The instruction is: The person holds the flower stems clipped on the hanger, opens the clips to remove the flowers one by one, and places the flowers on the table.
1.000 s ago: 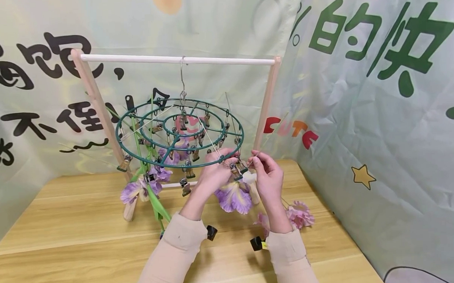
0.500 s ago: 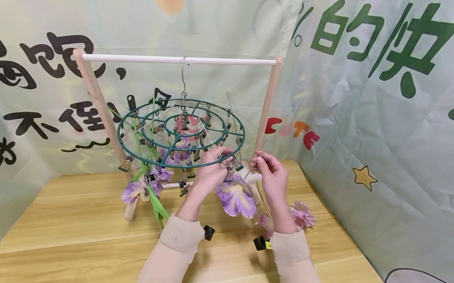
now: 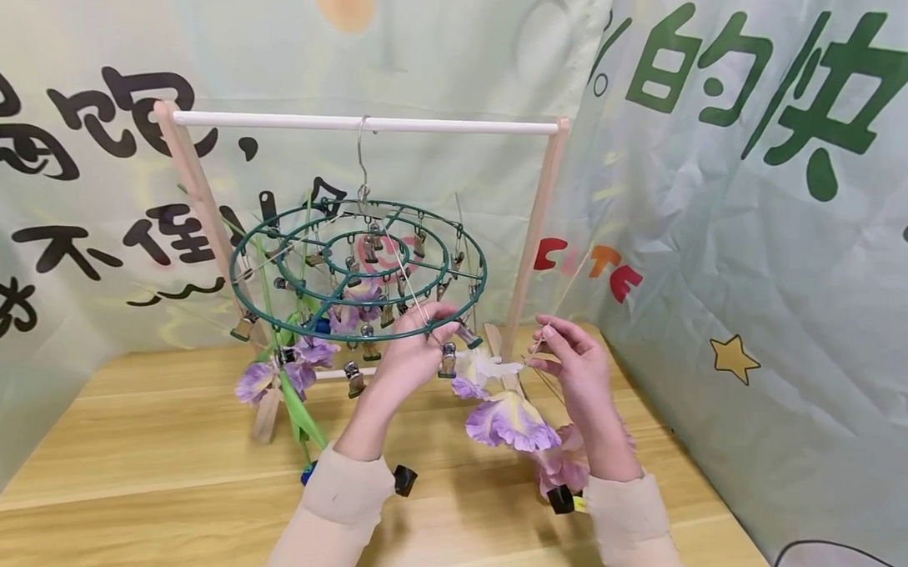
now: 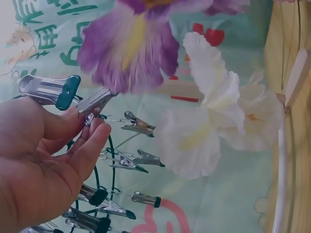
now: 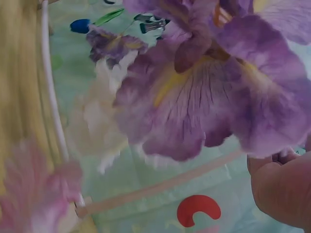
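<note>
A round green clip hanger (image 3: 361, 333) with several metal clips hangs by its hook. At its front right rim my left hand (image 3: 411, 356) pinches a metal clip (image 4: 99, 99) between thumb and fingers. To the right, my right hand (image 3: 577, 367) pinches the thin stem (image 3: 572, 286) of an artificial purple iris with thumb and fingertips. The purple iris (image 3: 511, 423) hangs head down below and left of that hand, apart from the hanger; its petals fill much of the right wrist view. A white artificial flower (image 4: 209, 111) hangs behind it.
A wooden stand with a white top bar (image 3: 456, 125) carries the hanger. More purple flowers (image 3: 258, 382) and green stems hang at the left. Pink flowers (image 3: 565, 463) are by the right wrist on the wooden table (image 3: 169, 510). Printed cloth (image 3: 722, 224) encloses back and sides.
My right hand has moved right and slightly down, carrying the purple iris away from the hanger's rim. My left hand stays at the rim, a little farther left.
</note>
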